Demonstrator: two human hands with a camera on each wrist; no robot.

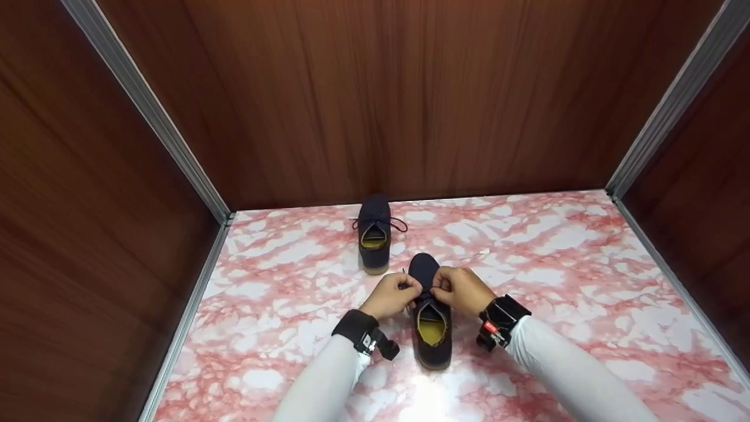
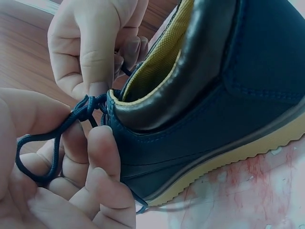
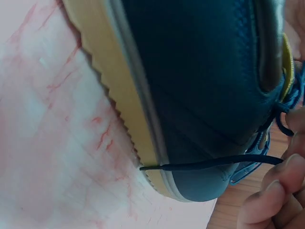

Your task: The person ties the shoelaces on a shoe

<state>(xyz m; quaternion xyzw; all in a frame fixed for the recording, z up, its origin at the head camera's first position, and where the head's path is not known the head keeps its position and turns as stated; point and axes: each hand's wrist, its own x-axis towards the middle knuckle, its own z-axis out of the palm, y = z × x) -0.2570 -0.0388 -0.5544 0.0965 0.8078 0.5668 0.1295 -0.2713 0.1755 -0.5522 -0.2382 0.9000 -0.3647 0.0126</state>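
Note:
A dark navy lace-up shoe (image 1: 434, 356) with a yellow lining stands upright on the surface, its toe pointing away from me. From the left, my left hand (image 1: 389, 296) pinches a loop of the shoelace (image 2: 56, 151) beside the knot (image 2: 90, 109). My right hand (image 1: 466, 291) is at the other side of the knot, its thumb and fingers pinching the lace there. One loose lace end (image 3: 205, 164) trails from near the right fingers across the shoe's side to the pale sole, in the right wrist view. Parts of the knot are hidden behind fingers.
Farther back and slightly left stands the matching shoe (image 1: 375, 258), its lace tied in a bow. The red-and-white marbled surface (image 1: 281, 328) is bounded by brown wood-grain panels (image 1: 375, 99) and grey metal edging. Both wrists wear black bands with small devices.

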